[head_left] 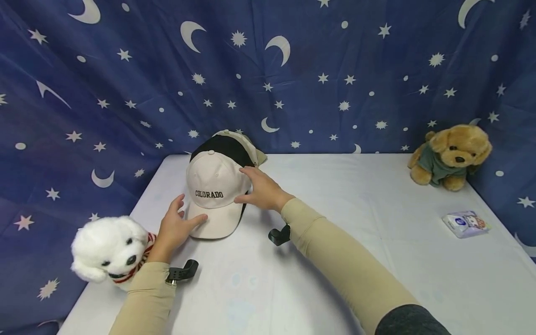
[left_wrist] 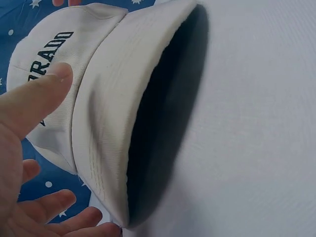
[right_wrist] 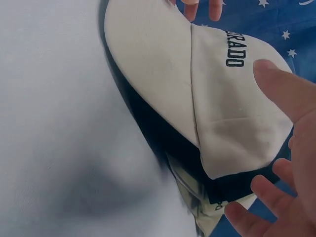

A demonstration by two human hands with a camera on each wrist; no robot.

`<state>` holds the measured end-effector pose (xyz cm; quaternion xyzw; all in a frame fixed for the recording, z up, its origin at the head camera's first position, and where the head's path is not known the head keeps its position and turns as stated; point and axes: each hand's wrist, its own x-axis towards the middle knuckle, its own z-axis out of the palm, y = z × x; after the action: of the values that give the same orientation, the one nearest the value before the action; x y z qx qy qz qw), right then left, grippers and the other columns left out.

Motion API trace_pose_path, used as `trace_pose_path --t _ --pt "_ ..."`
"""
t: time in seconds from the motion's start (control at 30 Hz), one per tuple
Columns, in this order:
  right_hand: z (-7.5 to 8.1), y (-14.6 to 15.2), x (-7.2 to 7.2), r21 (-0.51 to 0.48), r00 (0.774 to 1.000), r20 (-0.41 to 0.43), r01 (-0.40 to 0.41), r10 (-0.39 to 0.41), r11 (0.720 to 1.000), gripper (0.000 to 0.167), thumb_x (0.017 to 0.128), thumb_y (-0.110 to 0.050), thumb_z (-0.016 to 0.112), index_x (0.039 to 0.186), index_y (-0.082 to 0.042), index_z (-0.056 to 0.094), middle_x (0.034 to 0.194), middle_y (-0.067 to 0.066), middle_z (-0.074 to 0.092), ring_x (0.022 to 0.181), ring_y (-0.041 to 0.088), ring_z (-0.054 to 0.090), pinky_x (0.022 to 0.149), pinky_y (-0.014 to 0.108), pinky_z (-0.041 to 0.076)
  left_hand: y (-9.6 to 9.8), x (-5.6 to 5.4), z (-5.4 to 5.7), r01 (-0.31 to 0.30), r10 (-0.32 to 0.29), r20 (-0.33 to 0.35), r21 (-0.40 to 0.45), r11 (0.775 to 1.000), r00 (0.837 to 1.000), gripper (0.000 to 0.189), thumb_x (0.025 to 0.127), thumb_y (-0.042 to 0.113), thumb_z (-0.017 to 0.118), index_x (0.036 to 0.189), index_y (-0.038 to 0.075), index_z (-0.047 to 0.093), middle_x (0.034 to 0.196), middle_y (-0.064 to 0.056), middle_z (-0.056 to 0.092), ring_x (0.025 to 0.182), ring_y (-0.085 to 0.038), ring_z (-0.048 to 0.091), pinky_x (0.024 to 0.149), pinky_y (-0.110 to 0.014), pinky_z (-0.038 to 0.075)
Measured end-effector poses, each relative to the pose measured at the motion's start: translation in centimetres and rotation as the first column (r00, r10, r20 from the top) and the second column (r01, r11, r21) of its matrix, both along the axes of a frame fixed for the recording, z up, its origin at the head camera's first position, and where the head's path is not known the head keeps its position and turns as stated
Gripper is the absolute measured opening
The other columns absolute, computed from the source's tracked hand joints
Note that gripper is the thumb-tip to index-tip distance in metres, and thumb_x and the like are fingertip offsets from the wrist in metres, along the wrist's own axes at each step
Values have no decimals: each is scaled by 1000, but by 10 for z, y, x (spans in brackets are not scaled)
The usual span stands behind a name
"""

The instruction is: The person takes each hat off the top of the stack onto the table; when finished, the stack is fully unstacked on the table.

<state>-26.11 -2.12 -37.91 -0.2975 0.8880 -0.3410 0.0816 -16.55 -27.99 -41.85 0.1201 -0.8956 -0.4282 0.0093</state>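
A cream baseball cap [head_left: 215, 174] with dark "COLORADO" lettering sits in front of a black cap [head_left: 228, 146] and a beige cap [head_left: 260, 157], nested at the table's far left. Beside the left of its brim is my left hand [head_left: 172, 231], thumb and fingers spread apart. On the other side, my right hand [head_left: 265, 190] is spread at the cap's right edge. Both wrist views show a thumb in front of the cream cap [left_wrist: 106, 98] and loose fingers off its side; whether either touches the cloth I cannot tell. The beige cap is mostly hidden.
A white plush dog [head_left: 104, 246] with a striped scarf is by my left forearm. At the right stand a brown plush dog [head_left: 454, 156] in a green shirt and a small purple-white packet [head_left: 465, 224]. A blue star-patterned curtain [head_left: 310, 102] hangs behind the white table [head_left: 335, 195].
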Motion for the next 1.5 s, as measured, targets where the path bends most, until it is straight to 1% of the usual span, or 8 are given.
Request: trace_pose_path --t 0.23,0.33,0.53,0.73,1.0,1.13,1.33,1.5 --pt "-3 -8 -3 -34 996 77 -37 39 999 96 85 -38 81 159 -12 25 165 15 13 150 31 18 118 45 22 -1 -3 -4 -9 8 24 28 1000 1000 106 86 37 79 160 6 10 159 -28 23 140 -46 34 113 -52 31" --pt "-3 -9 -3 -47 996 82 -24 27 999 97 85 -36 81 159 -11 23 164 17 16 149 31 20 118 44 22 -1 -4 -6 -5 4 31 38 999 1000 106 86 37 79 160 6 10 159 -28 22 141 -46 33 113 -52 31" --pt "-4 -10 -2 -65 999 37 -6 9 998 94 85 -34 81 157 -7 27 157 14 32 144 27 30 118 39 25 -4 -6 -8 3 -4 36 39 999 999 105 86 36 80 160 6 12 159 -27 22 141 -44 33 113 -52 31" --pt "-3 -10 -1 -102 998 69 1 6 995 89 86 -32 81 157 -13 31 156 14 31 144 27 30 117 43 27 -5 -7 -11 6 -10 53 66 998 999 100 86 35 80 160 7 17 162 -23 20 143 -43 29 113 -52 31" --pt "-5 -11 0 -149 997 79 6 6 989 83 86 -28 80 156 -20 36 147 16 36 134 29 40 113 44 33 -5 -8 -13 28 -32 53 75 997 998 101 88 33 78 159 1 15 159 -30 19 147 -40 21 118 -46 22" --pt "-4 -12 2 -200 995 94 3 16 980 80 85 -25 81 154 -23 40 143 16 34 130 30 43 111 45 35 -6 -8 -13 32 -35 44 66 997 998 98 87 32 78 158 1 17 158 -31 23 146 -41 24 117 -48 24" --pt "-3 -14 2 -200 997 38 -53 62 978 71 87 -23 78 151 -20 46 148 15 35 136 27 38 113 43 32 -7 -7 -13 38 -42 43 82 996 998 99 87 31 79 159 3 17 159 -28 22 143 -44 28 114 -54 28" --pt "-1 -13 3 -220 999 1 -36 37 975 65 87 -22 79 146 -15 52 134 13 45 126 25 45 109 40 36 -6 -7 -11 56 -58 17 103 993 998 101 86 29 80 159 5 16 159 -26 22 140 -45 32 109 -56 35"
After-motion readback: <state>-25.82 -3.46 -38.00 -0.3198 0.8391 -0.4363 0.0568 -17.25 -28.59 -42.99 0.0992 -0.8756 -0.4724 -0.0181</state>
